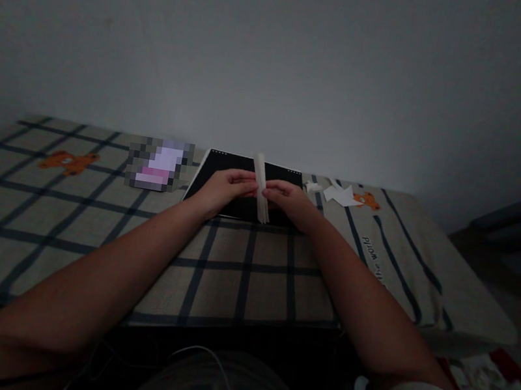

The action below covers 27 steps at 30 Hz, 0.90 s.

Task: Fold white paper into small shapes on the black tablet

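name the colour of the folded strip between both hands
The folded strip is off-white, as the head view shows.

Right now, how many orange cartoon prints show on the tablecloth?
2: one orange print on the left of the tablecloth, another orange print on the right, beside white paper. The black pad may hide more.

Paper strip (259,166): off-white. Flat pad (230,162): black, white edge. Tablecloth (223,275): beige, dark-blue check; orange prints (69,162) left and right, dark lettering (370,252) right. Paper pieces (343,196), right: white. Pixelated item (161,161), left: lilac, pink. Far wall (281,66): grey.
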Motion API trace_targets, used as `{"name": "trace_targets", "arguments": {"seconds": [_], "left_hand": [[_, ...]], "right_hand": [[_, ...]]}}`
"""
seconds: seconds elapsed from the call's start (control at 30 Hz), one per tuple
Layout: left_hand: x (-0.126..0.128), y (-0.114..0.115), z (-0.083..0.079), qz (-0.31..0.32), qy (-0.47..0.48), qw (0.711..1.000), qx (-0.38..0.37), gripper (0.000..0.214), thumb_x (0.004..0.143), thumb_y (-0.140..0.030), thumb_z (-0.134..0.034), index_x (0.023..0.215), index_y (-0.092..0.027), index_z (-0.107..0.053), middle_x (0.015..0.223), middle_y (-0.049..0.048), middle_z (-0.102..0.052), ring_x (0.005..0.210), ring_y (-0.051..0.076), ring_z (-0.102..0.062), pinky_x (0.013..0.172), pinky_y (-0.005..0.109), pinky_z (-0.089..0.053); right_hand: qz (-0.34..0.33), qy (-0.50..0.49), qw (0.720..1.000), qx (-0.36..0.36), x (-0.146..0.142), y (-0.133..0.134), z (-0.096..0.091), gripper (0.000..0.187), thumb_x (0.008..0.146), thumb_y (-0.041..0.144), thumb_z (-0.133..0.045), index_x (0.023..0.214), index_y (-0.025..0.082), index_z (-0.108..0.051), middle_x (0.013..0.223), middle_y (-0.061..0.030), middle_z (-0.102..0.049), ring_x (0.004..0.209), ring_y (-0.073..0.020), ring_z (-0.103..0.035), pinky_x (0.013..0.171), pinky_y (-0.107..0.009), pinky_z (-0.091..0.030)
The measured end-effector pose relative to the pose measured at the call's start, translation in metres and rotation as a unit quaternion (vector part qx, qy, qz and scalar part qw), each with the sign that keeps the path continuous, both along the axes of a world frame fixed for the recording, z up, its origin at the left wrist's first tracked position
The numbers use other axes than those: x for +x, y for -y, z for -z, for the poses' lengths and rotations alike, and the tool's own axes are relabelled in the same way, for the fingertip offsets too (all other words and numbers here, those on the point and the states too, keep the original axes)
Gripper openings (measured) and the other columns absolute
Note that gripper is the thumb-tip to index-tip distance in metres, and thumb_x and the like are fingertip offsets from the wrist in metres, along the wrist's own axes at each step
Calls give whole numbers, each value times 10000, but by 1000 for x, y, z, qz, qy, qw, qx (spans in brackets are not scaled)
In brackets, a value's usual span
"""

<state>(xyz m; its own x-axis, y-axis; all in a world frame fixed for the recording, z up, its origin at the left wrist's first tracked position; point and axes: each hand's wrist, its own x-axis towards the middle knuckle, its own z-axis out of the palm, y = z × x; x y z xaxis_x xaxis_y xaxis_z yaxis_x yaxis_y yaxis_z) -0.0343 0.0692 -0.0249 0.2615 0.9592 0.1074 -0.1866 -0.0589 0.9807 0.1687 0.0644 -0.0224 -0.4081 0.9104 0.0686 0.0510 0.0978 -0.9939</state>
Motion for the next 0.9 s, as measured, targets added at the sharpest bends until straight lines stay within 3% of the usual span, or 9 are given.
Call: {"name": "trace_targets", "arguments": {"seconds": [0.33, 0.6, 0.9], "left_hand": [[2, 0, 0, -3, -38, 999, 28, 447, 650, -337, -885, 1037, -158, -750, 1068, 89, -778, 1006, 216, -716, 1040, 422, -520], [4, 4, -2, -21, -41, 998, 49, 339, 644, -307, -859, 903, -174, -685, 932, 37, -751, 906, 182, -701, 946, 367, -538], [3, 2, -3, -5, -43, 997, 68, 325, 663, -292, -848, 894, -180, -648, 881, 21, -738, 888, 176, -703, 923, 355, -544]], "right_hand": [[2, -16, 1000, 13, -3, 0, 0, 370, 737, 387, -826, 1018, 224, -648, 941, -20, -719, 857, -166, -664, 675, -270, -538], [30, -21, 998, 56, -6, -4, 8, 511, 683, 430, -849, 1087, 237, -602, 815, 35, -640, 748, -139, -600, 632, -263, -476], [29, 38, 995, 86, -1, -2, -1, 427, 686, 434, -840, 992, 216, -637, 840, 15, -630, 750, -139, -568, 670, -286, -464]]}}
